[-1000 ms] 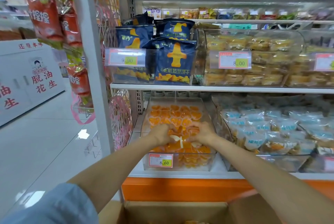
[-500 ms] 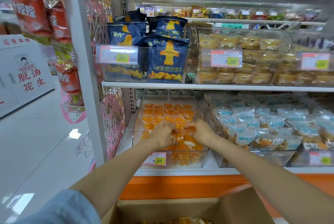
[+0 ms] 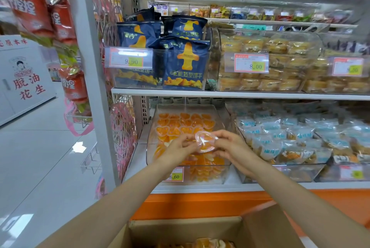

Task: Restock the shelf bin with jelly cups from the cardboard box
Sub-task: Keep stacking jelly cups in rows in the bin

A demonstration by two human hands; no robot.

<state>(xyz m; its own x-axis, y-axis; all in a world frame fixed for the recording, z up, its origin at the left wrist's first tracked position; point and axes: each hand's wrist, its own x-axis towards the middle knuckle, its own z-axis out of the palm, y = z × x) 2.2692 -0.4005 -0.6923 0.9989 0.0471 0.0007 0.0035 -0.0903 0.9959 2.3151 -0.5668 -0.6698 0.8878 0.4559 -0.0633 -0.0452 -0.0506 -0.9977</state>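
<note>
A clear shelf bin (image 3: 218, 111) on the lower shelf holds several orange jelly cups (image 3: 186, 122) and carries an 8.60 price tag. Over the bin, my left hand (image 3: 177, 147) and my right hand (image 3: 230, 146) pinch one heart-shaped jelly cup (image 3: 206, 140) between them, its clear lid facing me. The open cardboard box (image 3: 180, 227) sits at the bottom of the view, with a few orange jelly cups (image 3: 204, 243) showing inside at its lower edge.
A bin of blue-wrapped snacks (image 3: 280, 137) stands right of the jelly bin. The shelf above (image 3: 240, 95) holds dark blue biscuit bags (image 3: 182, 63) and a bin of yellow cakes (image 3: 266, 63). A white upright post (image 3: 92, 79) and hanging red bags (image 3: 30, 5) are at the left.
Both hands were down among the cups in the bin; now they have lifted one jelly cup above the pile and hold it between them.
</note>
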